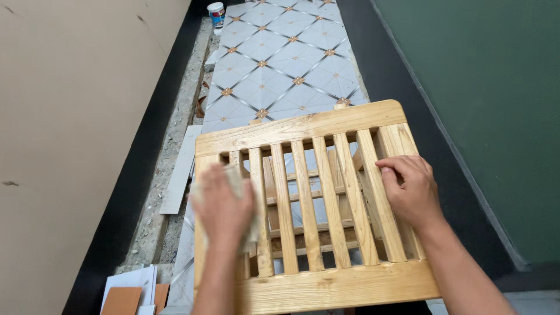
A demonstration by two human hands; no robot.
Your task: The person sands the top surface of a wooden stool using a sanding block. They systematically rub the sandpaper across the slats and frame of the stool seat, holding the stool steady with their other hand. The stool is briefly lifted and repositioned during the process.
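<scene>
Slatted wooden frame (315, 210) fills lower centre of frame, pale wood, upright slats between top and bottom rails. Left hand (224, 210) at lower left, blurred, pressing pale cloth or pad (236, 178) flat against leftmost slats — fingers closed over it. Right hand (411, 189) at right, fingers curled, resting on outer slat, holding nothing. Patterned grey floor tiles (286, 64) at upper centre. Small white tub with blue-and-red label (216, 13) at top edge. Stacked white and orange tile pieces (131, 291) — lower left corner.
</scene>
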